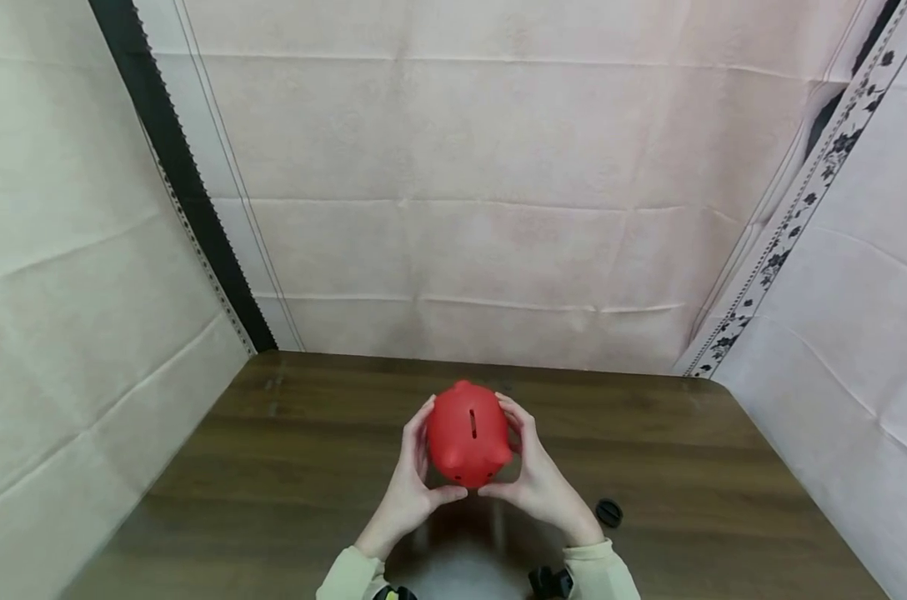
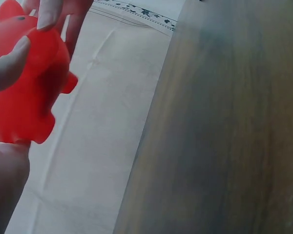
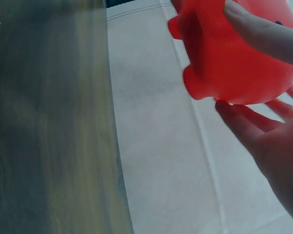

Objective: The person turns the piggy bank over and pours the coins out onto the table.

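A red piggy bank with a coin slot along its back is held above the table between both hands. My left hand grips its left side, fingers curved along the flank and thumb at the near end. On the opposite side my right hand holds it the same way, the two thumb tips close together. Stubby legs and a dark eye of the piggy bank show in the right wrist view. In the left wrist view both thumbs lie across its face. Its underside is hidden in the head view.
A small round black cap with a bar across it lies on the brown wooden table, just right of my right wrist. Pale cloth hangs behind the table and along both sides.
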Tool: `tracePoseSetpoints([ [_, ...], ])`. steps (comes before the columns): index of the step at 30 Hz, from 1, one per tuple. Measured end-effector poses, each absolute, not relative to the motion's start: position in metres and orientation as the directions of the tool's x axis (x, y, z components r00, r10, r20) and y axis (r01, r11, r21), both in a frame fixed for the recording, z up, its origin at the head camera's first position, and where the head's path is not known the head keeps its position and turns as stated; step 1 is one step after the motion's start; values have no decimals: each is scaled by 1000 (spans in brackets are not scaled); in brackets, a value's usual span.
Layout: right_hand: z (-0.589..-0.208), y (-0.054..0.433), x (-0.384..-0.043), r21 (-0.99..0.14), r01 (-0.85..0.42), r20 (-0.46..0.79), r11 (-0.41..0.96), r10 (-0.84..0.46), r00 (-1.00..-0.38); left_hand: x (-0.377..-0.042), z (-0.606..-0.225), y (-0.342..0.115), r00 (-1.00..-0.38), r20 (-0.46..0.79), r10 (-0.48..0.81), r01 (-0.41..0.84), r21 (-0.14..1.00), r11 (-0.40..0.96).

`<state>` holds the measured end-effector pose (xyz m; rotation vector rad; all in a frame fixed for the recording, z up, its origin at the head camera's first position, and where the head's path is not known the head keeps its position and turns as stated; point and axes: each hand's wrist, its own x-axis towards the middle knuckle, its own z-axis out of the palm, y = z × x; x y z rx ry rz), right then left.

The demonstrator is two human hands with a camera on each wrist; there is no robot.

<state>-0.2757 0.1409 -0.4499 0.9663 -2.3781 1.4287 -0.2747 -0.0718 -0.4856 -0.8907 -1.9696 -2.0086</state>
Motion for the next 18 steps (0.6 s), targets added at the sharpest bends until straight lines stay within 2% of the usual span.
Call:
tracePoseSetpoints([
  [8, -451, 140, -276, -610, -729, 596, 309, -427, -680, -275, -485, -69, -748, 610, 261, 606, 788, -107],
  [18, -443, 144, -273, -605, -736, 591, 304, -447, -671, -274, -483, -66, -728, 648, 224, 643, 759, -102],
])
